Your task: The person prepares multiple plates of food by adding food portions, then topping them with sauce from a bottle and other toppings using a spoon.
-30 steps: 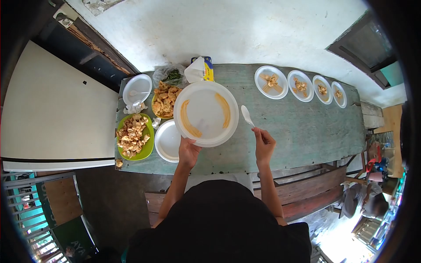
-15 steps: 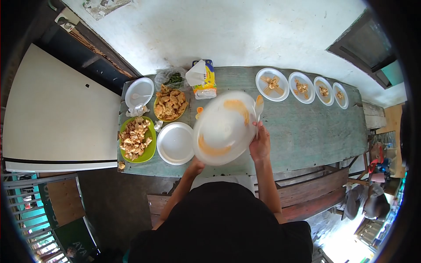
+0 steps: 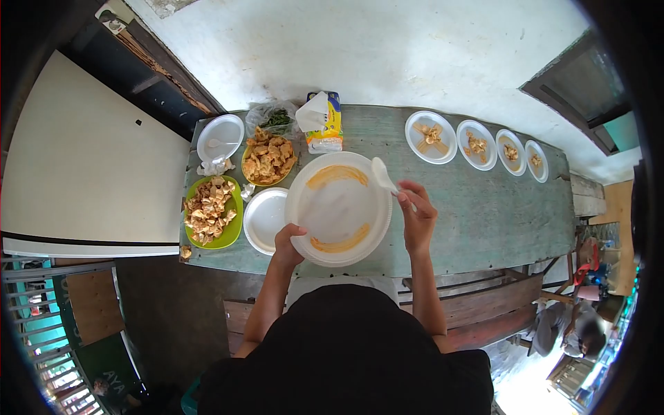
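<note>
Under the left thumb: the rim of a white plate [image 3: 337, 207], gripped at its left side by the left hand [image 3: 289, 243]; thumb on top, the other fingers largely hidden, so their spread cannot be told.
Between the right fingertips: the handle of a white spoon [image 3: 380, 173], thumb and fingers of the right hand [image 3: 418, 214] closed on it; the spoon's bowl overlaps the plate's upper right rim.
Sauce: two curved orange-brown streaks on the plate, one beyond the left thumb, toward the wall, the other just right of it, along the near side.
Left of the left fingers: a second plate [image 3: 261, 221] on the green table [image 3: 484, 207], partly behind the held one; past it, a green plate [image 3: 228, 232] heaped with pale brown fried pieces [image 3: 209, 207].
Beyond the left fingers: a bowl of golden fritters [image 3: 268, 158], a clear bag with green leaves [image 3: 278, 119], and a far white plate [image 3: 211, 131] with a spoon on it.
Tissue pack: yellow and blue [image 3: 330, 124], beyond the held plate; its print is too small to read.
Right of and beyond the right fingers: four served plates [image 3: 423, 153] in a row, with food and brown sauce.
Lettering: "AYA" on a dark board [image 3: 97, 360], far left and nearer the body than the left fingers.
</note>
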Available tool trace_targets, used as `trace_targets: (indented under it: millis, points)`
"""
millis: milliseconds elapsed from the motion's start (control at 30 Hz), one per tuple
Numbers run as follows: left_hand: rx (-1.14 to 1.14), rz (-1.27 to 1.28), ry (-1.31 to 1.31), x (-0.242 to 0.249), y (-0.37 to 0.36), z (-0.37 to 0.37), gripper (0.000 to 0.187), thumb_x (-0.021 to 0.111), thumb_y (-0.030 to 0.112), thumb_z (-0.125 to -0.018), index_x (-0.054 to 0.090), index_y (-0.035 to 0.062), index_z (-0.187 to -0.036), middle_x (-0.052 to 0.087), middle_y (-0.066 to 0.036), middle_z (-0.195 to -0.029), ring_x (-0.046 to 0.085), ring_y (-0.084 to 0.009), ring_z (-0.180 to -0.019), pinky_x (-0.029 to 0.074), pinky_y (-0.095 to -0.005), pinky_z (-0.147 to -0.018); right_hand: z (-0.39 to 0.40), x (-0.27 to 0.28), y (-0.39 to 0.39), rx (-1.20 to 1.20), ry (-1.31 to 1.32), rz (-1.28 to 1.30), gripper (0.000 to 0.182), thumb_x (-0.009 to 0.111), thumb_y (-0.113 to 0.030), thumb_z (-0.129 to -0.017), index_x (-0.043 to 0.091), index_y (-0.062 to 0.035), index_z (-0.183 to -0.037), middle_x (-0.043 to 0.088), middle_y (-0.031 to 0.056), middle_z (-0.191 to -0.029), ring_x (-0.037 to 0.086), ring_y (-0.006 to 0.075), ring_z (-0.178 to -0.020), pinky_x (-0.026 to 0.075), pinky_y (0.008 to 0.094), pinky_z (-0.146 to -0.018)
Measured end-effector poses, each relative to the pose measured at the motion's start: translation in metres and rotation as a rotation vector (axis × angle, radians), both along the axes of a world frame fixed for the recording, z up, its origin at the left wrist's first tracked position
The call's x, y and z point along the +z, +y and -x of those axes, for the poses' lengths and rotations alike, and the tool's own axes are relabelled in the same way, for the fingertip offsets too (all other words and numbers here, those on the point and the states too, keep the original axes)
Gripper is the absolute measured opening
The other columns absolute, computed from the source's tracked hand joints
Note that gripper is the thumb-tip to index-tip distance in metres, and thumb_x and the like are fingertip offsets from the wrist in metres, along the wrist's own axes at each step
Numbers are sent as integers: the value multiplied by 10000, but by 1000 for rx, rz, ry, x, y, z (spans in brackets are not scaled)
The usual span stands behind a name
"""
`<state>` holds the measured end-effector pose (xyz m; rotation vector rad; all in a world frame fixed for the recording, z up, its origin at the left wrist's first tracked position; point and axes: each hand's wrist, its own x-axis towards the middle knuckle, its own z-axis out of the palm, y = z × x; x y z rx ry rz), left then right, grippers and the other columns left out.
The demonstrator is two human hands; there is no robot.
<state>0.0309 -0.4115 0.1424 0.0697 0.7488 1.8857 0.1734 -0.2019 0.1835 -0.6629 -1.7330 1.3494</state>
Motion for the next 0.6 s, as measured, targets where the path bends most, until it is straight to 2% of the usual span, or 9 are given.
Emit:
trace_targets:
  millis: [33, 100, 133, 167, 233, 333, 600]
  points:
    - [0, -1, -1, -1, 1, -2, 703, 502, 176, -686, 318, -52, -1324, 466, -228, -1253, 503, -355, -1132, 421, -443, -968, -2, 1, -2, 0, -1, -1, 111, 639, -105, -848, 692, -8, -865, 630, 81, -985, 572, 134, -879, 444, 251, -760]
    - [10, 68, 45, -4, 4, -7, 691, 498, 167, -697, 314, -53, -1325, 464, -224, -1252, 499, -353, -1135, 404, -439, -988, -6, 7, -8, 112, -156, -107, 81, 676, -54, -804, 690, -3, -866, 627, 52, -747, 540, 93, -625, 415, 215, -557]
    - [6, 68, 43, -4, 6, -10, 691, 498, 167, -697, 314, -53, -1325, 464, -224, -1252, 499, -353, -1135, 404, -439, -988, -2, 17, -12, 113, -171, -302, 87, 701, -33, -769, 692, -10, -853, 548, 25, -572, 429, 73, -459, 336, 227, -426]
    - [-4, 134, 18, -4, 8, -13, 721, 489, 181, -679, 302, -50, -1336, 446, -232, -1272, 475, -364, -1157, 389, -453, -998, 0, 16, -14, 109, -174, -301, 87, 701, -33, -769, 692, -10, -853, 548, 25, -572, 429, 73, -459, 336, 227, -426]
    - [-14, 200, -7, -2, 13, -17, 751, 480, 194, -662, 290, -48, -1347, 427, -239, -1292, 451, -376, -1180, 373, -467, -1009, 2, 14, -17, 134, -217, -462, 93, 711, -41, -757, 696, -28, -848, 500, 27, -552, 411, 77, -458, 329, 239, -423]
    - [-18, 241, -49, 1, 15, -19, 748, 480, 186, -665, 284, -47, -1348, 428, -234, -1290, 450, -371, -1180, 375, -465, -1008, 3, 12, -16, 120, -215, -448, 84, 713, -51, -756, 698, -43, -838, 474, 23, -531, 404, 88, -443, 325, 236, -413]
    - [-134, 293, 75, -8, 10, -19, 728, 483, 155, -658, 301, -51, -1332, 445, -224, -1273, 465, -367, -1160, 393, -450, -996, 1, 7, -15, 114, -254, -491, 81, 718, -65, -754, 699, -49, -830, 479, 23, -531, 414, 95, -433, 327, 244, -410]
